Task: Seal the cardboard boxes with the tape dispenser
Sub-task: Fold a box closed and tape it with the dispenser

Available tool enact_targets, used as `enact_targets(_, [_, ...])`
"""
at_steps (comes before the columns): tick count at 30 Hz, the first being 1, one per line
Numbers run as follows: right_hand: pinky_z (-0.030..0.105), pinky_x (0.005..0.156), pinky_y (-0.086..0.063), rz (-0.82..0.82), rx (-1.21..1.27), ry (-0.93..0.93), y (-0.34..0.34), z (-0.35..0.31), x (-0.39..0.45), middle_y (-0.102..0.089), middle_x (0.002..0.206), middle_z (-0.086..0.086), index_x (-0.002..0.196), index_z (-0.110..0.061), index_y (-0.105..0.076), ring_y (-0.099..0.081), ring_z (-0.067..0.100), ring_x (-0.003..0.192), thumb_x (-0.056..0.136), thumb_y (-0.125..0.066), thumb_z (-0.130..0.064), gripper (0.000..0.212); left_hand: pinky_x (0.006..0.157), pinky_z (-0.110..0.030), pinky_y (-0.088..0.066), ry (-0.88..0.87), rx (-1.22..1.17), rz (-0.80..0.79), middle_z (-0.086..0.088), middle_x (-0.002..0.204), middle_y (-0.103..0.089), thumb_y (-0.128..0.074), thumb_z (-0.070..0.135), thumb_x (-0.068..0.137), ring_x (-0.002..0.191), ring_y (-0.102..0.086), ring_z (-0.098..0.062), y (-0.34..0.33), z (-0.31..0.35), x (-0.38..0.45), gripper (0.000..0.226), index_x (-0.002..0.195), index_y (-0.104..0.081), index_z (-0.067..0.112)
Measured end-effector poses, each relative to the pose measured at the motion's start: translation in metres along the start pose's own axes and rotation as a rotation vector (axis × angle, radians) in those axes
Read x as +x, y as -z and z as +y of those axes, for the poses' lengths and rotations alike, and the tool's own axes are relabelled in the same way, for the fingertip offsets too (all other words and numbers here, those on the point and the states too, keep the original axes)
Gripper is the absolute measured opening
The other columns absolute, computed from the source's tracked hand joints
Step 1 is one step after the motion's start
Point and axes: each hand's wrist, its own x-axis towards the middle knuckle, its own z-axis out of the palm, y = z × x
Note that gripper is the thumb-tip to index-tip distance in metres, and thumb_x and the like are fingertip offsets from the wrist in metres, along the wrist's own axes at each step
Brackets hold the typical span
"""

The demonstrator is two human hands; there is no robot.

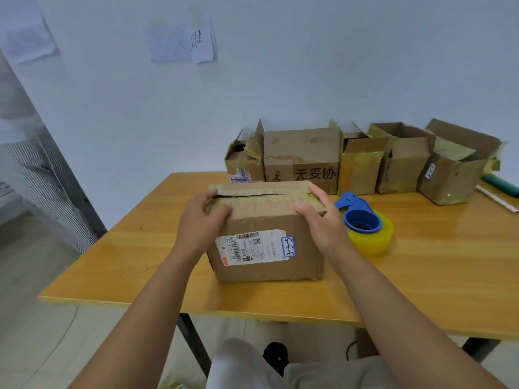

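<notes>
A brown cardboard box (266,220) with a white shipping label stands in the middle of the table, its top flaps closed with a dark slit between them. My left hand (200,220) grips its upper left corner, thumb on the front edge. My right hand (320,217) grips the upper right corner, fingers over the top, thumb on the front edge. The tape dispenser (362,217), blue with a yellow tape roll, lies on the table just right of the box, close to my right hand.
Several opened cardboard boxes (302,158) line the wall at the back of the wooden table (134,256). A green object (501,185) and a white stick lie at the far right. A person in striped trousers (45,175) stands at the left.
</notes>
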Motion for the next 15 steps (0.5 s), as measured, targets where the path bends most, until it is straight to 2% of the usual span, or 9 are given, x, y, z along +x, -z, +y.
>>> enact_targets(2, [0.045, 0.101, -0.050, 0.043, -0.033, 0.035, -0.008, 0.000, -0.001, -0.044, 0.142, -0.009, 0.141, -0.042, -0.046, -0.050, 0.016, 0.126, 0.074, -0.058, -0.052, 0.068, 0.101, -0.035, -0.041, -0.057, 0.164, -0.001, 0.005, 0.137, -0.051, -0.058, 0.052, 0.080, 0.122, -0.048, -0.011, 0.004, -0.005, -0.002, 0.056, 0.131, -0.059, 0.030])
enact_targets(5, [0.042, 0.102, -0.049, 0.091, -0.059, 0.091, -0.010, 0.004, -0.002, -0.046, 0.137, -0.013, 0.139, -0.034, -0.051, -0.048, 0.010, 0.125, 0.076, -0.057, -0.049, 0.064, 0.117, -0.041, -0.022, -0.304, 0.616, 0.007, -0.002, 0.153, -0.041, -0.048, 0.042, 0.097, 0.145, -0.024, -0.021, 0.006, 0.000, -0.001, 0.044, 0.133, -0.061, 0.020])
enact_targets(6, [0.040, 0.102, -0.049, 0.093, -0.071, 0.103, -0.009, 0.006, -0.001, -0.047, 0.136, -0.014, 0.139, -0.032, -0.052, -0.048, 0.009, 0.125, 0.077, -0.057, -0.049, 0.064, 0.118, -0.042, -0.019, -0.399, 0.702, -0.025, -0.003, 0.154, -0.041, -0.043, 0.041, 0.099, 0.147, -0.022, -0.024, 0.002, 0.007, -0.003, 0.043, 0.132, -0.061, 0.021])
enact_targets(7, [0.038, 0.102, -0.049, 0.093, -0.081, 0.111, -0.008, 0.007, -0.001, -0.047, 0.134, -0.015, 0.139, -0.031, -0.052, -0.048, 0.008, 0.124, 0.078, -0.057, -0.049, 0.064, 0.116, -0.042, -0.022, -0.461, 0.749, -0.086, -0.003, 0.152, -0.043, -0.037, 0.046, 0.100, 0.144, -0.028, -0.025, -0.005, 0.016, -0.005, 0.046, 0.134, -0.058, 0.022])
enact_targets(9, [0.029, 0.097, -0.048, 0.089, -0.091, 0.124, -0.006, 0.008, 0.001, -0.046, 0.131, -0.016, 0.139, -0.030, -0.052, -0.047, 0.008, 0.124, 0.079, -0.057, -0.048, 0.063, 0.108, -0.042, -0.033, -0.456, 0.815, -0.220, -0.004, 0.143, -0.047, -0.020, 0.066, 0.096, 0.133, -0.040, -0.025, -0.022, 0.032, -0.011, 0.064, 0.146, -0.041, 0.033])
enact_targets(11, [0.017, 0.088, -0.043, 0.061, -0.119, 0.128, -0.003, 0.009, 0.002, -0.044, 0.131, -0.016, 0.142, -0.030, -0.049, -0.045, 0.008, 0.125, 0.083, -0.059, -0.047, 0.062, 0.107, -0.044, -0.035, -0.390, 0.905, -0.310, -0.009, 0.136, -0.043, -0.005, 0.086, 0.081, 0.129, -0.040, -0.029, -0.035, 0.043, -0.013, 0.084, 0.150, -0.028, 0.043])
enact_targets(13, [0.014, 0.084, -0.038, -0.048, -0.118, 0.097, 0.006, 0.011, 0.005, -0.039, 0.135, -0.017, 0.148, -0.033, -0.039, -0.042, 0.005, 0.125, 0.090, -0.058, -0.050, 0.063, 0.107, -0.045, -0.035, -0.341, 0.945, -0.348, -0.009, 0.134, -0.040, -0.001, 0.093, 0.071, 0.129, -0.039, -0.030, -0.038, 0.047, -0.011, 0.096, 0.149, -0.030, 0.046])
enact_targets(15, [0.011, 0.085, -0.036, -0.116, -0.049, 0.071, 0.022, 0.015, 0.007, -0.039, 0.134, -0.022, 0.155, -0.037, -0.025, -0.043, -0.009, 0.119, 0.100, -0.049, -0.052, 0.062, 0.103, -0.044, -0.038, -0.341, 0.961, -0.361, -0.005, 0.138, -0.036, -0.003, 0.099, 0.066, 0.130, -0.038, -0.028, -0.035, 0.045, -0.008, 0.102, 0.149, -0.029, 0.046])
